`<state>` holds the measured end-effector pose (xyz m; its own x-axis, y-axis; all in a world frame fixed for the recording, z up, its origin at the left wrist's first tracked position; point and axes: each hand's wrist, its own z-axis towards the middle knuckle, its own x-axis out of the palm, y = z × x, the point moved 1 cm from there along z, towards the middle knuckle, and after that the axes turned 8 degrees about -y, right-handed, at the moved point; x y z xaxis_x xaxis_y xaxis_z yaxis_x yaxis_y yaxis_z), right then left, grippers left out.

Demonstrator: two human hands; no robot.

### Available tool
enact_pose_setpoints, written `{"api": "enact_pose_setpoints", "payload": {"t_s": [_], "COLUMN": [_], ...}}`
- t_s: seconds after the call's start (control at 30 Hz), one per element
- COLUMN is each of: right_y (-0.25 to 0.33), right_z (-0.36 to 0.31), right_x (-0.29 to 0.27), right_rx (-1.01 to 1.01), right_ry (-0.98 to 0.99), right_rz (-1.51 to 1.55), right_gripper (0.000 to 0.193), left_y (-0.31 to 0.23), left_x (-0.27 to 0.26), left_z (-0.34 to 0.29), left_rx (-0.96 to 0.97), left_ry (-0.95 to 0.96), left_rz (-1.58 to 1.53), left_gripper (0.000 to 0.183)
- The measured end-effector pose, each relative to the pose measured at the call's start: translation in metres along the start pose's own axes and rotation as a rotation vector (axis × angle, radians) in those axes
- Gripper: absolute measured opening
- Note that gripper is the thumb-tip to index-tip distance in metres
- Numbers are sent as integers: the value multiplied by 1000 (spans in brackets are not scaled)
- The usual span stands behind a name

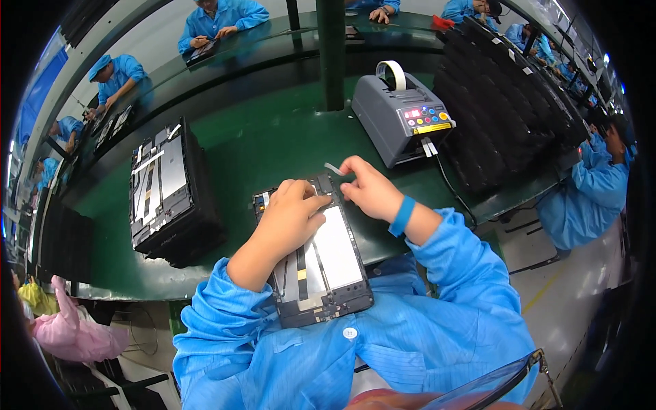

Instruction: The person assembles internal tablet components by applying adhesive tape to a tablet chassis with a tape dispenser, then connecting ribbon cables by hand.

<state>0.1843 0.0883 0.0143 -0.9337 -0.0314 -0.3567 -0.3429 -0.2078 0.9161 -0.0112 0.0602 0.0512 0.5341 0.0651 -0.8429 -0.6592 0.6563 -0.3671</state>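
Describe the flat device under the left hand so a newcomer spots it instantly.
Find the green table and go to the middle of its near edge. There, a flat, dark-framed device with pale panels showing lies beneath the left hand. Unlike the similar-looking piece topping the black stack to its left, it lies apart, with a hand over it.

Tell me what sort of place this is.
Probably an electronics assembly or repair workshop: a flat device lies opened up, a grey tape dispenser stands on a green bench, and people nearby wear blue workwear.
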Motion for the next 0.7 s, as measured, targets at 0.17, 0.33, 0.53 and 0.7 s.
{"api": "enact_pose_setpoints", "payload": {"t_s": [0.17, 0.33, 0.53, 0.7], "right_y": [-7, -4, -6, -6], "right_z": [29, 31, 31, 28], "right_x": [13, 11, 9, 6], "right_rx": [-14, 28, 134, 284], "right_ry": [116, 199, 242, 257], "right_rz": [-108, -21, 96, 248], "right_gripper": [33, 40, 43, 43], "left_y": [4, 7, 9, 4], "left_x": [3, 4, 5, 1], "left_z": [-6, -9, -10, -8], "left_rx": [19, 34, 100, 154], "left_ry": [-61, -88, -144, -193], "left_rz": [15, 36, 145, 276], "left_gripper": [30, 32, 35, 33]}}
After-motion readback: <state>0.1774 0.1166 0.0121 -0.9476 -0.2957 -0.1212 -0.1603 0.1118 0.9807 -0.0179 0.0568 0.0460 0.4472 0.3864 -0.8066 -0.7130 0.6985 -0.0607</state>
